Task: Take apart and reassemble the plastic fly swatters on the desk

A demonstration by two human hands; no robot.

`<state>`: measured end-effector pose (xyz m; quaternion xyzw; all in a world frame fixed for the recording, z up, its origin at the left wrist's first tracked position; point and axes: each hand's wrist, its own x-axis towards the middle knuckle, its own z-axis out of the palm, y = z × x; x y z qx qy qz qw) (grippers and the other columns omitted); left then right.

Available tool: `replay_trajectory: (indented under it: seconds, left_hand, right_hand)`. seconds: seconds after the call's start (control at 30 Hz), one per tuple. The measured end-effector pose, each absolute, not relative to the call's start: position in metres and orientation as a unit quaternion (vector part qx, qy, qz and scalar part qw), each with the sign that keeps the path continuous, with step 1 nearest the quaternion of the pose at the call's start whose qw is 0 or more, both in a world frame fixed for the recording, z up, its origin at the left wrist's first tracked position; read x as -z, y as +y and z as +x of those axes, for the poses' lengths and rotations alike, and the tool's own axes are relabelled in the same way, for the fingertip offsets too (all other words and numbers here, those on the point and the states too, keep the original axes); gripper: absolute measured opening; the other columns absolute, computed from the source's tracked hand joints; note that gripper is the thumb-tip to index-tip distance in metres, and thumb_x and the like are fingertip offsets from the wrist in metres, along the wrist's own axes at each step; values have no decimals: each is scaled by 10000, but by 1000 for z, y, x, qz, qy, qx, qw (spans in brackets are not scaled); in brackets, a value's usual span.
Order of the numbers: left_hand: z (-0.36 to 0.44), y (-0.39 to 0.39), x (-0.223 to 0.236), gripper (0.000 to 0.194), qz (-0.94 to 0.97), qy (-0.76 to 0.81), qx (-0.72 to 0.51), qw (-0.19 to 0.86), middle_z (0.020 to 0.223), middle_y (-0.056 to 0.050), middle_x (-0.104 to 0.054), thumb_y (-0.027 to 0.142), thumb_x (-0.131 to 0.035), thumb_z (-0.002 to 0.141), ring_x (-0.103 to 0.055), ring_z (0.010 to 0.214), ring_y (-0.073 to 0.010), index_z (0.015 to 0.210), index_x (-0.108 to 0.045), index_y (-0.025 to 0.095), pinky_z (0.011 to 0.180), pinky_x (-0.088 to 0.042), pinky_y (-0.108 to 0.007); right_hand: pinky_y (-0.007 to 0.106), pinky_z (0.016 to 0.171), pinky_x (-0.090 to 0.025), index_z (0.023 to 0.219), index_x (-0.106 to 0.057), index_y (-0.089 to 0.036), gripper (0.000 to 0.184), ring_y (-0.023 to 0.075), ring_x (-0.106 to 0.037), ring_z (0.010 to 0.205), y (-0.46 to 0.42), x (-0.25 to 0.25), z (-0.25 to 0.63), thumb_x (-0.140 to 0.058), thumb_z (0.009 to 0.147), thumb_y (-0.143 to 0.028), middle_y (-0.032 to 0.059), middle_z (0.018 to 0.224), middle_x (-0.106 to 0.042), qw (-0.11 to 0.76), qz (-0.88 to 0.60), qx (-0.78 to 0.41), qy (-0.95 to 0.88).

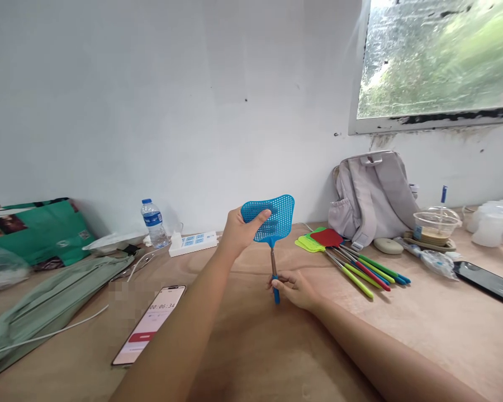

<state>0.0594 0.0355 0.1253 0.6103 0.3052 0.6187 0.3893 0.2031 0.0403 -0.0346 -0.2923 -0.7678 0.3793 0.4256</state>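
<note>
Prob. mid-job, we held the blue swatter [280, 226] at 12 o'clock: L hand [243, 231] pinching its head, R hand [297, 288] closed round its grip [276, 296]. Other swatters [362, 274] lay at its 3 o'clock; done/pending, we cdn't tell.

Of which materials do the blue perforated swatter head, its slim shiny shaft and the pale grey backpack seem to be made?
Blue swatter head: probably smooth moulded plastic, evenly coloured with regular holes. Shiny shaft: apparently polished metal, given its glossy highlights. Grey backpack: likely matte fabric, softly creased.
</note>
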Motion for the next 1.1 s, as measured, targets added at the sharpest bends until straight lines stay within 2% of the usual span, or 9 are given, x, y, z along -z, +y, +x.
replay_trajectory:
  seconds: [0.43, 0.6, 0.7, 0.8, 0.87, 0.93, 1.03, 1.1]
  left_hand:
    - [60, 36, -124, 282, 623, 320, -607, 375, 686, -25, -666, 375, -717, 573, -611, 622, -160, 700, -653, 131, 554, -533, -286]
    - [53, 41, -124, 329, 618, 341, -602, 373, 755, -44, -669, 403, -703, 581, -618, 689, -183, 746, -644, 125, 637, -524, -335]
    - [42, 42, -117, 358, 629, 355, -587, 366, 865, -62, -663, 376, -709, 580, -612, 798, -197, 829, -616, 135, 730, -498, -351]
    - [24, 35, -88, 398, 619, 354, -582, 390, 1029, -60, -612, 366, -675, 616, -594, 880, -179, 945, -555, 176, 782, -472, -335]
    - [9, 27, -57, 330, 566, 406, -611, 375, 956, -51, -620, 430, -574, 687, -614, 757, -151, 886, -546, 168, 749, -473, -326]
    - [-6, 20, -22, 284, 543, 488, -609, 310, 830, -24, -621, 422, -556, 682, -590, 629, -128, 799, -546, 164, 677, -465, -292]
    - [-22, 17, 16, 241, 549, 565, -559, 258, 703, 3, -601, 403, -537, 671, -531, 504, -118, 745, -546, 174, 568, -423, -267]
    - [-27, 20, 26, 228, 544, 586, -544, 255, 680, 12, -583, 398, -523, 660, -509, 470, -114, 723, -541, 179, 525, -395, -254]
  right_hand:
    - [247, 573, -451, 796, -640, -154, 332, 160, -604, 655, 41, 33, 205, -430, 826, -408, 54, 729, -659, 410, -301, -349, -787]
    - [223, 545, -452, 828, -606, -165, 264, 148, -605, 666, 40, 37, 202, -451, 818, -378, 39, 738, -646, 398, -299, -366, -786]
    - [215, 532, -449, 855, -580, -176, 194, 129, -590, 629, 39, 38, 199, -455, 814, -318, 24, 719, -624, 389, -298, -353, -797]
    - [221, 528, -436, 861, -590, -179, 163, 127, -566, 628, 41, 34, 208, -480, 786, -274, 34, 758, -605, 428, -337, -269, -794]
    - [231, 526, -431, 939, -584, -183, 217, 137, -561, 629, 43, 30, 226, -518, 752, -270, 30, 743, -604, 458, -380, -216, -774]
    - [244, 546, -442, 1013, -557, -185, 297, 150, -573, 643, 44, 27, 252, -541, 733, -282, 27, 730, -620, 480, -421, -185, -747]
    - [273, 633, -454, 893, -599, -197, 201, 172, -597, 715, 43, 23, 299, -526, 739, -303, 47, 825, -655, 453, -461, -107, -755]
    - [294, 700, -452, 873, -607, -198, 204, 191, -607, 770, 43, 20, 329, -513, 742, -324, 53, 853, -665, 436, -509, -57, -740]
